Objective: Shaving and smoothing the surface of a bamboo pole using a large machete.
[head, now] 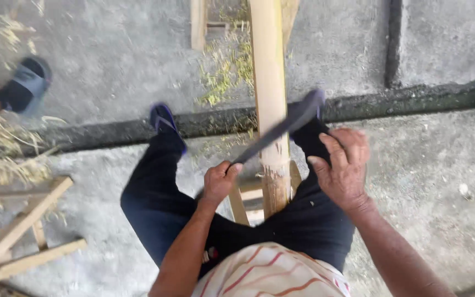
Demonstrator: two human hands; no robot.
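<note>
I see rough grey concrete floor [111, 66], dark gutter [413, 99]; left hand [219, 181] fisted on blade [281, 129] across bamboo pole [269, 82], right hand [343, 165] fingers spread loose.

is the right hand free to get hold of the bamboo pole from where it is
Probably yes. The right hand hovers open just beside the bamboo pole, with only the dark blade slanting across the pole between them. The left hand grips the blade's handle, so the pole below the blade looks reachable.

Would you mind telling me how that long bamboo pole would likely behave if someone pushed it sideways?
The bamboo pole looks round and smooth, so it would probably roll. Straight and thick, it likely stays stiff. The blade held by the left hand lies across it.
</note>
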